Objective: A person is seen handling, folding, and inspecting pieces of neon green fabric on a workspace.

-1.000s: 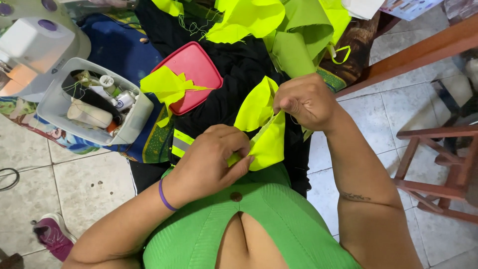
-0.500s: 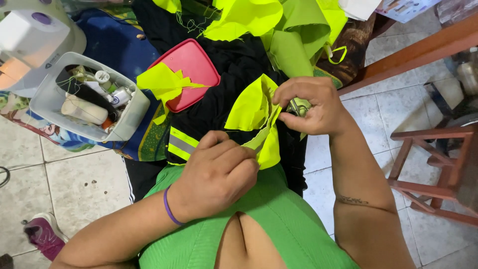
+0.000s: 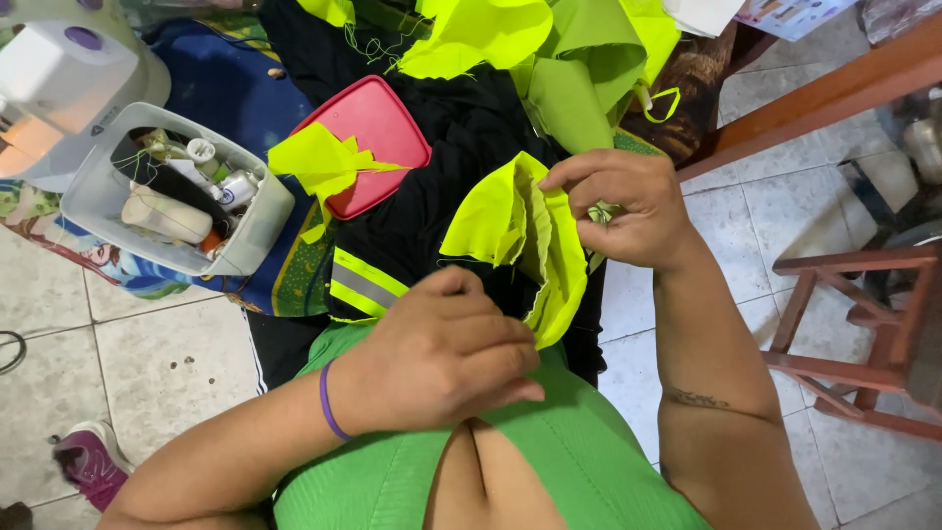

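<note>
A folded piece of neon yellow fabric is stretched between both hands over a black garment with a grey reflective stripe on my lap. My left hand, with a purple band on the wrist, pinches the lower end of the fabric close to my chest. My right hand grips the upper edge of the same piece, fingers closed, with a tuft of thread showing between them.
A red plastic lid carrying yellow scraps lies to the left. A grey tub of thread spools stands beside a white sewing machine. More yellow fabric is piled ahead. A wooden stool stands at right on the tiled floor.
My left hand has pulled the lower end of the yellow piece down toward my chest. My right hand has shifted right along the upper edge, opening the fold wider.
</note>
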